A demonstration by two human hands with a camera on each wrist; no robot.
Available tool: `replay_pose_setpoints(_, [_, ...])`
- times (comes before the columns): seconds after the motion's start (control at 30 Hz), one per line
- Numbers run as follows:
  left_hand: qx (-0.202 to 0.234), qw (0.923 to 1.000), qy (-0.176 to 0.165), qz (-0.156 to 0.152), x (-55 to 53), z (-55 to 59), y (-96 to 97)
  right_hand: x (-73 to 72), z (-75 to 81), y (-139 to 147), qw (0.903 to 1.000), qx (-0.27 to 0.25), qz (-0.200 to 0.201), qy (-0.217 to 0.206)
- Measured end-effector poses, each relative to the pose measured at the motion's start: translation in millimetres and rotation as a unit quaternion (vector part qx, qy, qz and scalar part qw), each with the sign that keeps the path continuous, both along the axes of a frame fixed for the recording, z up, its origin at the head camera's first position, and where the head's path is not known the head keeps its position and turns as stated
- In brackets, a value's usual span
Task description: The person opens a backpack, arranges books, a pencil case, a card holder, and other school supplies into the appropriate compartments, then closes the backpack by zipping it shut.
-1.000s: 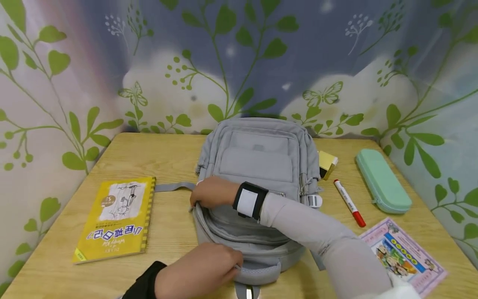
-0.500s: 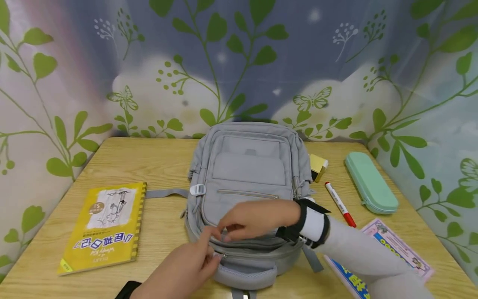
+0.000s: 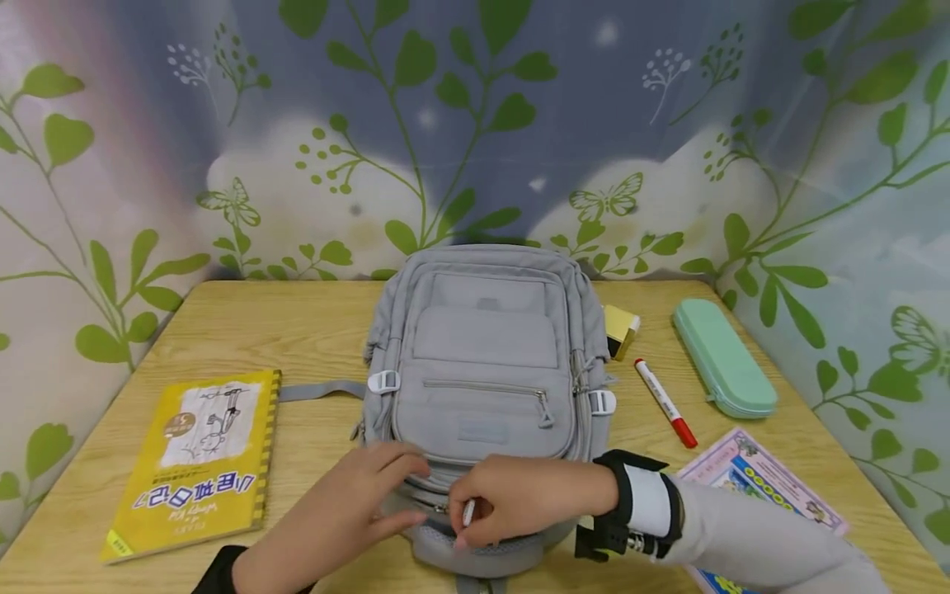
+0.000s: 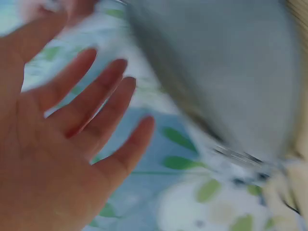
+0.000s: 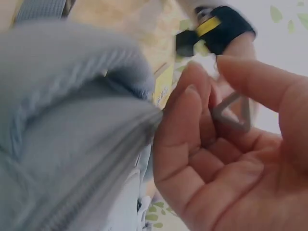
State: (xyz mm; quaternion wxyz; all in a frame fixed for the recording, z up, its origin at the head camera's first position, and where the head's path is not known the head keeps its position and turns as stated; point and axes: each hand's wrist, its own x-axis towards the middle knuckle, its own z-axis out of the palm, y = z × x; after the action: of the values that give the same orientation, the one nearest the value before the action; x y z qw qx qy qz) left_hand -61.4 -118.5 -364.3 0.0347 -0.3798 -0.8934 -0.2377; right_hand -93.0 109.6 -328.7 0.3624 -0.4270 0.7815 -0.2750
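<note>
A grey backpack (image 3: 482, 338) lies on the table with its grab handle (image 3: 475, 557) toward me. My right hand (image 3: 512, 499) is over the bag's near end, its fingers curled around a grey triangular zipper pull (image 5: 248, 115). In the right wrist view the zipper track (image 5: 96, 178) runs up to those fingertips, beside the handle. My left hand (image 3: 337, 503) hovers just left of it with nothing in its grasp. Its fingers are spread and loosely bent in the left wrist view, next to the blurred grey side of the bag (image 4: 226, 72).
On the left lies a yellow book (image 3: 193, 462), with a grey strap (image 3: 322, 389) reaching toward it. To the right are a gold-coloured box (image 3: 620, 330), a red-capped marker (image 3: 665, 403), a mint green case (image 3: 723, 359) and a pink-bordered booklet (image 3: 809, 495), partly under my right forearm.
My right hand has come from the bag's left side round to its near end, and the bag's opening there has narrowed. My left hand has moved off the handle area and opened.
</note>
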Motion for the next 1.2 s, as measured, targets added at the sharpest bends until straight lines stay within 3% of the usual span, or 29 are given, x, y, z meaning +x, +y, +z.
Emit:
replay_pose_setpoints(0.07, [-0.039,0.9975,0.058,-0.014,-7.2,-12.6,-6.2,3.3,1.5,0,0.9999,-0.005,-0.013,-0.010])
replay_pose_setpoints(0.2, [-0.097,0.9939,0.042,-0.032,-15.1,-27.2,-5.3,9.9,3.5,-2,0.9990,-0.011,-0.040,-0.015])
replay_pose_setpoints(0.47, [-0.060,0.9975,0.032,-0.017,-15.4,-28.1,-1.5,14.1,-1.2,13,0.9934,-0.027,-0.103,-0.043])
replay_pose_setpoints(0.63, [-0.031,0.9991,0.020,-0.020,-17.2,-27.7,-2.2,20.6,0.7,39,0.9933,-0.017,-0.103,0.050])
replay_pose_setpoints(0.77, [-0.020,0.9995,-0.001,-0.026,-19.1,-25.9,-3.3,21.7,0.8,68,0.9848,-0.005,-0.091,0.148])
replay_pose_setpoints(0.83, [-0.015,0.9994,-0.011,-0.030,-19.7,-24.8,-4.4,20.6,0.7,84,0.9817,0.004,-0.091,0.167])
replay_pose_setpoints(0.93, [-0.007,0.9990,-0.025,-0.036,-20.4,-22.6,-6.2,14.6,-0.6,109,0.9843,0.022,-0.092,0.149])
replay_pose_setpoints(1.07, [-0.001,0.9977,-0.047,-0.049,-21.8,-19.6,-8.0,-1.7,-5.0,139,0.9893,0.051,-0.118,0.069])
replay_pose_setpoints(1.2, [-0.001,0.9958,-0.073,-0.056,-22.6,-18.0,-10.1,-25.3,-15.8,166,0.9825,0.065,-0.172,0.031])
